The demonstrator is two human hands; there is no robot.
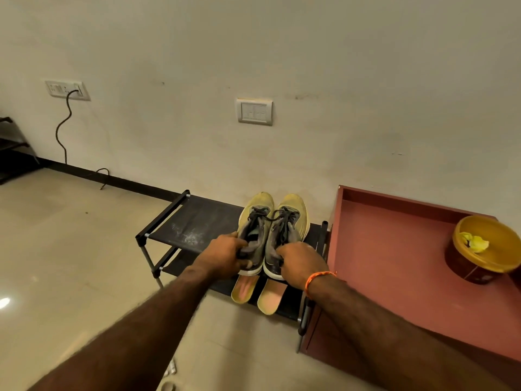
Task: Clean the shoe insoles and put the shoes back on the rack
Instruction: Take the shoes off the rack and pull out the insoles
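Two grey and yellow sneakers stand side by side, toes to the wall, on the top shelf of a black shoe rack [194,218]. My left hand [222,256] grips the heel of the left shoe [255,218]. My right hand [300,262], with an orange thread at the wrist, grips the heel of the right shoe [290,221]. Two yellow and pink insoles lie on the lower shelf below the heels, the left insole [244,289] and the right insole [272,297].
A reddish brown cabinet top [394,255] sits right of the rack, carrying a yellow bowl [485,246] with a yellow cloth inside. The wall stands close behind the rack. A black cable hangs from a socket [67,90] at left. Tiled floor spreads to the left.
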